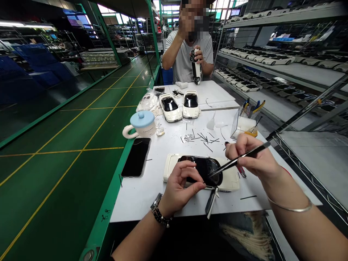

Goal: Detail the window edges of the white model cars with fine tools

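Note:
A white model car [172, 165] with a black roof and glass lies before me, its near door [211, 201] swung out. My left hand [185, 185] is over the car's near side, thumb and forefinger pinched together; a tiny dark bit shows at the fingertips, too small to name. My right hand [254, 156] grips black tweezers [233, 161], whose tips reach down to the car's window area near my left fingertips. Partly hidden under the right hand is a red-handled tool [241, 171]. Several thin black strips [206, 138] are scattered on the white table [141, 203] beyond the car.
At left are a phone [136, 157] and a blue-lidded mug [143, 125]. Two white model cars [190, 105] stand farther back. A clear box [241, 125] and pliers [257, 107] are at right. Across the table a person [187, 54] holds another car. Shelves [285, 58] hold several cars.

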`<state>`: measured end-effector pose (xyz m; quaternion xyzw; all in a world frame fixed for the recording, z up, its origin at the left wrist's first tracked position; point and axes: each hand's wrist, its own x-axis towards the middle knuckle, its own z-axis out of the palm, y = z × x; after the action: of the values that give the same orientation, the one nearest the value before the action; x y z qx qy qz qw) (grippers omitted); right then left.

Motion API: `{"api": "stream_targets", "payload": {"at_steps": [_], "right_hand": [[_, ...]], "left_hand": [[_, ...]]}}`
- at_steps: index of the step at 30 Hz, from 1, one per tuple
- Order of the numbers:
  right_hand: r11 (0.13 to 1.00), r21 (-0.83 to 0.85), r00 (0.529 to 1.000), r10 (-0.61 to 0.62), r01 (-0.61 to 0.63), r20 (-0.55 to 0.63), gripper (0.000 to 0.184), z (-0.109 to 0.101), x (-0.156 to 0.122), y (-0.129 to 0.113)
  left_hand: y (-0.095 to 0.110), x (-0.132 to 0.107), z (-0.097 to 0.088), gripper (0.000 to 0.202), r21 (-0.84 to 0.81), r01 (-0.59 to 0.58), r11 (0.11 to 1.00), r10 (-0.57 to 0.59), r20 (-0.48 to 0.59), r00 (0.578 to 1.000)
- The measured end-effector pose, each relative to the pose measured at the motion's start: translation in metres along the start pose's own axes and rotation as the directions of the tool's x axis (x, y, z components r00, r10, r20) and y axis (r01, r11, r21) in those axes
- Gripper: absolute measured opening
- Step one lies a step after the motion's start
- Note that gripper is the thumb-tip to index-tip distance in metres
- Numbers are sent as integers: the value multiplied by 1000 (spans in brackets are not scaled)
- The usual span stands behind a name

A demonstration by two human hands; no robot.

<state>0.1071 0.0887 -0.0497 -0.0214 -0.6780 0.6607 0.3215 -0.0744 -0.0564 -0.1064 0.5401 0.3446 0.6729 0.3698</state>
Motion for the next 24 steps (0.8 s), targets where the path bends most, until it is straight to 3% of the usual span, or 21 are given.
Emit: {"api": "stream_targets", "payload": {"at_steps": [6, 11, 17, 21, 24], "right_hand": [[996, 68, 977, -38, 53, -212, 19, 27, -33, 24], [990, 106, 953, -54, 90, -296, 19, 44, -45, 39], [987, 106, 928, -76, 123, -365, 20, 51, -45, 40], [986, 88, 913, -95, 141, -397, 18, 53, -48, 39], [988, 42, 915, -121, 148, -384, 17, 54, -51, 36]], "left_hand": [[-1, -2, 0, 44, 19, -54, 998, 55, -39, 998], [-1, -2, 2, 41, 63, -113, 992, 116, -56, 992], [-4, -4, 0, 41, 79, -111, 991, 115, -39, 993], [-4, -5, -5, 46, 306, -128, 943, 138, -11, 990], [0, -4, -6, 39, 449, -197, 871, 202, 37, 979]]}}
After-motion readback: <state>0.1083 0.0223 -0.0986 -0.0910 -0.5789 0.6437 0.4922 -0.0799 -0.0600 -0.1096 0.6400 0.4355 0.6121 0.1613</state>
